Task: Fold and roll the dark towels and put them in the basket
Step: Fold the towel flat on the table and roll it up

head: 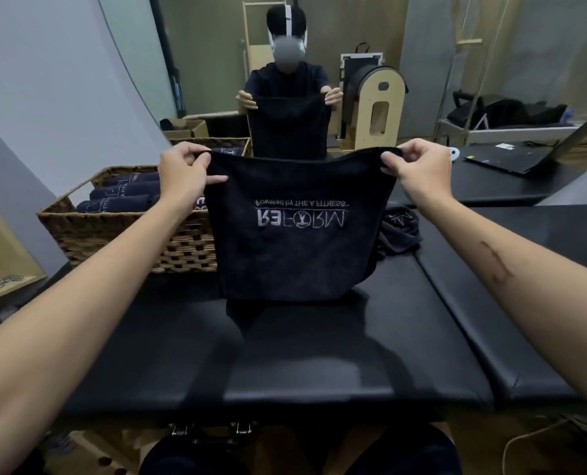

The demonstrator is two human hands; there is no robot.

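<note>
A dark towel [295, 255] with white upside-down lettering hangs in front of me above the black padded bench [319, 365]. My left hand [182, 173] pinches its top left corner and my right hand [419, 166] pinches its top right corner. The towel's lower edge touches the bench. A woven basket [120, 241] stands at the left on the bench, holding several rolled dark towels [124, 197]. Another crumpled dark towel [400, 231] lies behind the held one, to its right.
A mirror ahead reflects me holding the towel [290, 108]. A second black bench [525, 255] adjoins on the right, with an open laptop [521, 159] beyond it. A wooden shelf [4, 269] stands at the left. Wooden exercise equipment [377, 108] shows in the background.
</note>
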